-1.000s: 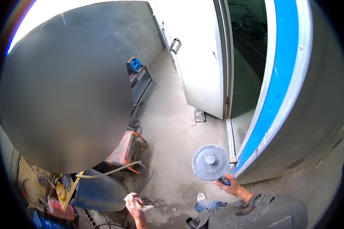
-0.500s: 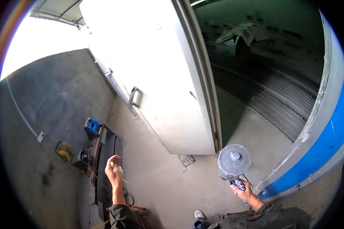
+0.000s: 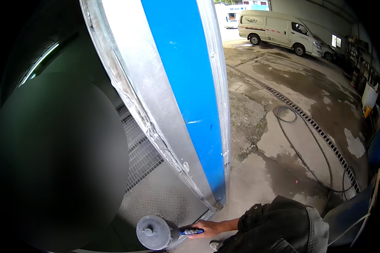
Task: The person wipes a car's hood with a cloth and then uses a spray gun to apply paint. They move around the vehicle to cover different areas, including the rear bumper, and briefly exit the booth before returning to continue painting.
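Note:
My right hand (image 3: 207, 228) is closed round the blue-and-silver handle of a paint spray gun (image 3: 191, 231). The gun carries a round grey cup (image 3: 153, 232) with a knob in the middle of its lid. Cup and hand are low in the picture, over the threshold at the foot of a blue-and-silver door post (image 3: 185, 105). My left hand does not show; a large dark blur covers much of the left side.
Left of the post, metal floor grating (image 3: 141, 162) and a checkered plate (image 3: 156, 198) lie inside a dark booth. To the right, a hose (image 3: 302, 156) loops over wet concrete beside a drain channel (image 3: 291, 103). A white van (image 3: 278, 31) is parked farther off.
My view has swung to the right, so the white door and my left hand are out of sight. The spray gun stays in my right hand, and the yard and van now show.

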Demonstrator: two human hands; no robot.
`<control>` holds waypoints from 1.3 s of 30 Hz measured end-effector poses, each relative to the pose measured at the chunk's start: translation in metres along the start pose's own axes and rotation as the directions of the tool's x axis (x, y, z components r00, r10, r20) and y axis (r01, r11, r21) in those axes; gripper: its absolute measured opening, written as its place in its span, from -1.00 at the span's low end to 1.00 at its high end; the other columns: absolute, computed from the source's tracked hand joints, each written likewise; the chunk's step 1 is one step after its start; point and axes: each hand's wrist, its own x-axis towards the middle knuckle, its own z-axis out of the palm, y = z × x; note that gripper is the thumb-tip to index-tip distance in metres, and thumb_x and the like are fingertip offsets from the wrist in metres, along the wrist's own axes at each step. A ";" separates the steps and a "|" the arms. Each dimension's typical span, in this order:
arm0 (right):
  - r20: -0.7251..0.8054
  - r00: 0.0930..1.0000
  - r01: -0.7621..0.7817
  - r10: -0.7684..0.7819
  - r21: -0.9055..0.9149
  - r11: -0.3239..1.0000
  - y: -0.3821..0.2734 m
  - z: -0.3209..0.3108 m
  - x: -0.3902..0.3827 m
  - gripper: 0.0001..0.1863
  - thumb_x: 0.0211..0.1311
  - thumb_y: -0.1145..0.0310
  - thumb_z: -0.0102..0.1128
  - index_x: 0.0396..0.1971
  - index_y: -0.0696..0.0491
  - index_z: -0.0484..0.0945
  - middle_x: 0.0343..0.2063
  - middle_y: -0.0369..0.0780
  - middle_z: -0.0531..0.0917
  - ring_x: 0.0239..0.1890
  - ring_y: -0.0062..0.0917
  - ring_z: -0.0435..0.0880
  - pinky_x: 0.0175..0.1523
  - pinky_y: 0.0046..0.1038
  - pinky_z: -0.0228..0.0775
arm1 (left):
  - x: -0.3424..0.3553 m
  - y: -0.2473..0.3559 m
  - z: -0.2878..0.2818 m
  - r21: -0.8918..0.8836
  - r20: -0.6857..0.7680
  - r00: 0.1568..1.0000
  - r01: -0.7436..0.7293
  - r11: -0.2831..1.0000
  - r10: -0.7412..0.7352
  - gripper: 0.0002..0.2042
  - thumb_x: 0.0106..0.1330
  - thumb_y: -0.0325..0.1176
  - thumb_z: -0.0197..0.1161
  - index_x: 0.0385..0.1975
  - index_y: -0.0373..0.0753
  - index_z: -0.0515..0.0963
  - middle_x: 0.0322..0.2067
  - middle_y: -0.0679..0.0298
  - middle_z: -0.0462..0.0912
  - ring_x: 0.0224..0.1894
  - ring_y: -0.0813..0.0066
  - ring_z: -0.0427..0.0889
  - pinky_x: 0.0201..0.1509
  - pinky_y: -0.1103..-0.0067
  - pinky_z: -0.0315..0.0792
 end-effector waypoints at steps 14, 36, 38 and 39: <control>-0.397 0.914 0.019 0.086 0.255 0.967 0.021 0.031 0.274 -0.46 0.29 0.23 0.21 0.23 0.09 0.39 -0.61 -0.37 0.50 -0.64 -0.74 0.43 -0.50 -0.60 0.33 | 0.099 -0.050 0.007 0.145 -0.018 0.991 0.131 0.981 -0.130 -0.62 0.26 -0.38 0.06 0.08 -0.34 0.45 0.08 0.02 0.49 -0.01 0.16 0.54 0.03 0.36 0.43; -0.122 0.988 -0.049 0.099 0.357 0.933 -0.203 0.008 0.730 -0.59 0.27 0.42 0.15 0.11 0.20 0.45 -0.63 -0.40 0.46 -0.66 -0.77 0.38 -0.55 -0.65 0.24 | 0.217 0.086 -0.012 0.343 -0.230 0.776 0.630 0.697 -0.588 -0.58 0.17 -0.23 0.25 0.01 -0.30 0.53 0.10 0.02 0.49 -0.03 0.12 0.57 -0.05 0.35 0.49; -0.037 0.998 -0.032 0.047 0.346 0.938 -0.226 0.015 0.762 -0.59 0.28 0.42 0.15 0.10 0.21 0.45 -0.63 -0.40 0.46 -0.66 -0.77 0.39 -0.55 -0.66 0.23 | 0.192 0.095 -0.032 0.343 -0.306 0.702 0.711 0.614 -0.642 -0.57 0.17 -0.22 0.27 0.00 -0.30 0.53 0.10 0.02 0.49 -0.03 0.12 0.57 -0.05 0.35 0.49; 0.024 0.999 -0.045 0.039 0.338 0.940 -0.241 0.024 0.774 -0.66 0.28 0.41 0.16 0.02 0.21 0.48 -0.65 -0.40 0.46 -0.67 -0.77 0.39 -0.56 -0.66 0.22 | 0.168 0.098 -0.049 0.341 -0.357 0.652 0.758 0.556 -0.669 -0.57 0.16 -0.21 0.28 0.00 -0.30 0.54 0.10 0.02 0.49 -0.03 0.12 0.57 -0.06 0.35 0.49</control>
